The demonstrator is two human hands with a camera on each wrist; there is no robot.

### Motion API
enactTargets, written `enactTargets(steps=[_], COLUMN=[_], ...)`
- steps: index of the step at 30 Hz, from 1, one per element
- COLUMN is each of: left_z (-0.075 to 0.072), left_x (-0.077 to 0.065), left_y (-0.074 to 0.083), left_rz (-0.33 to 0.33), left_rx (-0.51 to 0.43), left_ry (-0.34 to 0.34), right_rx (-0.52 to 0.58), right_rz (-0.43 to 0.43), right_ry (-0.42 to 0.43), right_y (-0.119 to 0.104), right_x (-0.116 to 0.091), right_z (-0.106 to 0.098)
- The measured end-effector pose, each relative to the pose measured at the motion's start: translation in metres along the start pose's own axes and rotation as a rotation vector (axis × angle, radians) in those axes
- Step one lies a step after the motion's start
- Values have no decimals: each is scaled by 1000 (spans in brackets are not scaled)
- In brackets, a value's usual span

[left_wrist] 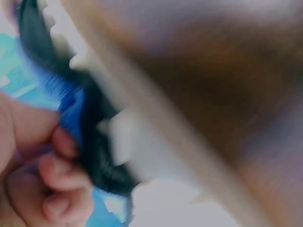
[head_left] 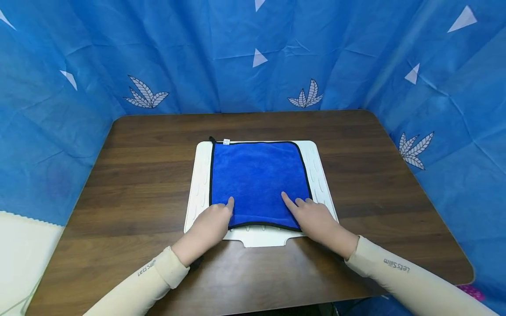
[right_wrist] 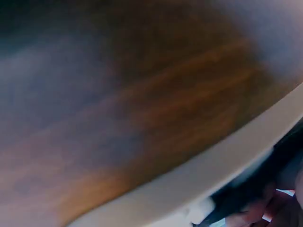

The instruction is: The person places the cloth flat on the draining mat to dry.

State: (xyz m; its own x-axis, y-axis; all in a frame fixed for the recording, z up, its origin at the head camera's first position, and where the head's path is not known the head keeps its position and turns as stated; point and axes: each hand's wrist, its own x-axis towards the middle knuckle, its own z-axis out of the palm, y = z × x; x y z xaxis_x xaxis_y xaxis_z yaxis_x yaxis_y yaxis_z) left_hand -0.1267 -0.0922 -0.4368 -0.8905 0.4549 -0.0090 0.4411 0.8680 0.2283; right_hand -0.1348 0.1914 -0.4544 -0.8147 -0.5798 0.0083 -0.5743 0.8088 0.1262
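A blue towel (head_left: 257,175) with black edging lies spread over a white ridged board (head_left: 321,184). My left hand (head_left: 211,221) holds the towel's near left corner, its index finger stretched out over the cloth. In the left wrist view, that hand (left_wrist: 52,175) has curled fingers at the blue cloth (left_wrist: 71,111) and its black edging (left_wrist: 97,137). At the near right corner, my right hand (head_left: 316,219) grips the towel with its index finger extended. Only part of the right hand (right_wrist: 251,215) appears in the dark corner of the right wrist view.
The board rests on a brown wooden table (head_left: 150,175). Blue printed curtains (head_left: 221,57) hang behind the table and along its sides. A white surface (head_left: 23,254) shows at the lower left. A small white tag (head_left: 226,141) and a black loop (head_left: 212,139) sit at the towel's far left corner.
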Motion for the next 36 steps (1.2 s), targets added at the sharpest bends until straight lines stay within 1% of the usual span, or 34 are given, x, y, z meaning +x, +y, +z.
enactTargets(steps=[3,6,9,11,13,15,16,17,20,23,24,26,29,31,34,36], left_z=[-13,-23,-23,-24,-27,-34,-38,-42,-48,-46,-44,-41,-38,-36,-34,-33], left_x=[0,-5,-8,-9,-5,5,11,19,50,81,89,104,118,124,129,131], left_y=[1,2,1,-2,-7,-14,-17,-21,-33,-49,-54,-62,-68,-71,-73,-74], left_rz=[1,6,1,-18,-47,-73,-91,-105,-144,-199,-216,-240,-256,-254,-263,-281], left_rx=[-78,-113,-151,-169,-179,-171,-165,-152,-86,-10,11,40,58,70,80,87], left_ry=[-39,-91,-175,-251,-320,-346,-349,-336,-238,-166,-153,-148,-169,-184,-211,-232], right_rx=[-22,-26,-12,11,50,97,127,158,190,186,176,162,140,130,123,113], right_rz=[1,15,31,34,42,69,91,117,199,277,298,333,364,372,369,355], right_ry=[-7,-20,-30,-34,-47,-66,-83,-101,-149,-221,-244,-290,-311,-314,-320,-316], right_y=[-1,-3,-4,-3,0,7,12,18,41,62,68,75,82,85,87,87], right_x=[0,0,-2,-1,2,11,18,25,54,85,94,109,124,131,139,143], right_z=[-1,-3,-4,-6,-10,-15,-19,-23,-29,-28,-26,-24,-20,-18,-16,-14])
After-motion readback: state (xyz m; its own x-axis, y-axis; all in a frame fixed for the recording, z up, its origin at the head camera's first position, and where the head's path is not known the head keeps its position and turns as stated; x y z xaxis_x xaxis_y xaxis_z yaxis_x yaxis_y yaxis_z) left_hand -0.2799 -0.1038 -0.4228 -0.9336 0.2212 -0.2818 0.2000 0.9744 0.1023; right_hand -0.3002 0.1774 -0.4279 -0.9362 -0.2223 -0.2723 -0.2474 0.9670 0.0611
